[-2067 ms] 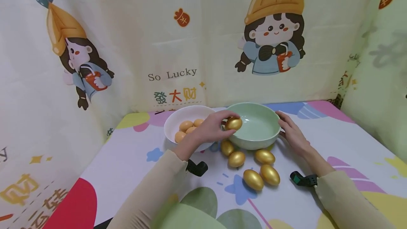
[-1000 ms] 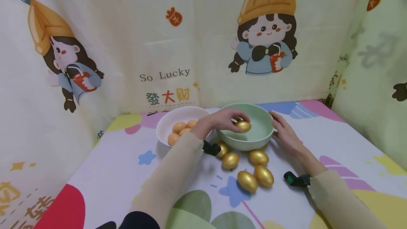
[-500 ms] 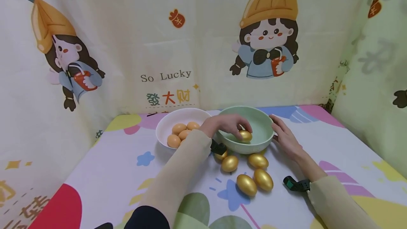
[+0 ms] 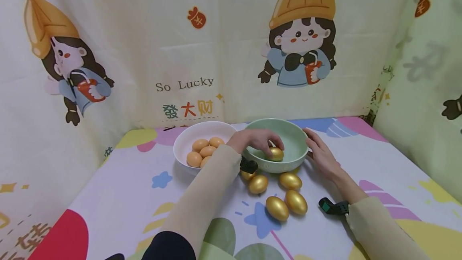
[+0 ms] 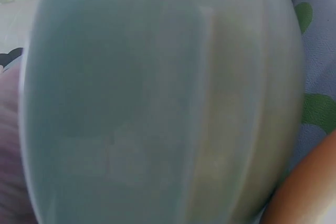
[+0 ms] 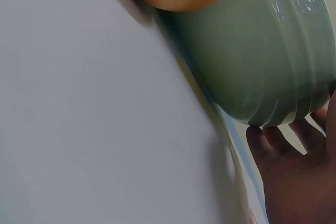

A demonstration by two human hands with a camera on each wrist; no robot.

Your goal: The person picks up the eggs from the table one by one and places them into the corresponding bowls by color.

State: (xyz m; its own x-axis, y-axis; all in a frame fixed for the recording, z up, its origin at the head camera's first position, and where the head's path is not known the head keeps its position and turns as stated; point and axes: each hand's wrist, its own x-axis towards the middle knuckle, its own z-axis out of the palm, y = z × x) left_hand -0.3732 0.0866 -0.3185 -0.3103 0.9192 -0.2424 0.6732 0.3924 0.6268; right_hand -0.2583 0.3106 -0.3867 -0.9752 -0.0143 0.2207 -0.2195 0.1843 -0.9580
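Reaching over the near left rim of a pale green bowl (image 4: 294, 147), my left hand (image 4: 258, 139) pinches a golden egg (image 4: 276, 154) down inside it. Some of its fingertips are hidden behind the egg. My right hand (image 4: 323, 155) lies against the bowl's right side, its extended fingers (image 6: 283, 145) touching the outer wall. The left wrist view is filled by the bowl's wall (image 5: 131, 103). Several more golden eggs, one of them in front (image 4: 277, 208), lie on the table before the bowl.
A white bowl (image 4: 180, 143) with several brown eggs (image 4: 194, 159) stands left of the green bowl, partly behind the left forearm. The table has a colourful patterned cover (image 4: 119, 196). A printed curtain (image 4: 238, 51) hangs behind and along both sides.
My left hand has carried the golden egg rightward from the bowl's left rim and lowered it inside. My right hand stays at the bowl's side. The head view has shifted slightly.
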